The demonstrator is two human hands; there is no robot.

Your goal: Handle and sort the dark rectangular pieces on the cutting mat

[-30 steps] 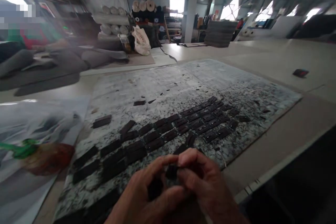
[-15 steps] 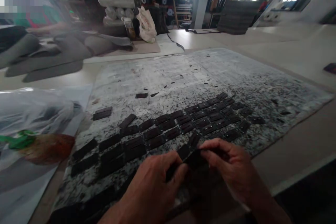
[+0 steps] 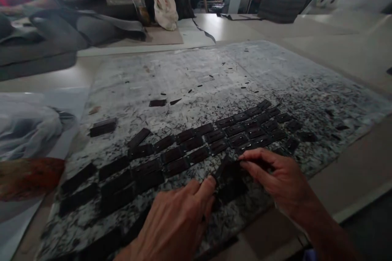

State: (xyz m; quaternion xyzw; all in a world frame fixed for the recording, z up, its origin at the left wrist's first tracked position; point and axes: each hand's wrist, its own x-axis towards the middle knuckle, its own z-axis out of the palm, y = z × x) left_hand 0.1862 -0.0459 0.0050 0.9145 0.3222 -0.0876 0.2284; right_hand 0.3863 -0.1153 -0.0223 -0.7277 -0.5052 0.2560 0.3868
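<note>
Head view: right hand (image 3: pixel 277 179) pinches dark piece (image 3: pixel 229 170), thumb and forefinger; left hand (image 3: pixel 177 222) fingers pressed together, tips likely steadying its end; piece rows (image 3: pixel 183 149) beyond fingertips.

A wide, pale beige desk (image 3: pixel 343 53) runs to the far end of the room. A large mat (image 3: pixel 183 73), speckled black and white, lies flat on it and takes up most of the near part, its near edge close to the desk's front edge. Just left of the mat lies a clear plastic sheet (image 3: pixel 27 118). Farther back on the left lie folds of grey fabric (image 3: pixel 45 45). Beside them a brown sheet (image 3: pixel 159 36) carries a white bag (image 3: pixel 163 2).
</note>
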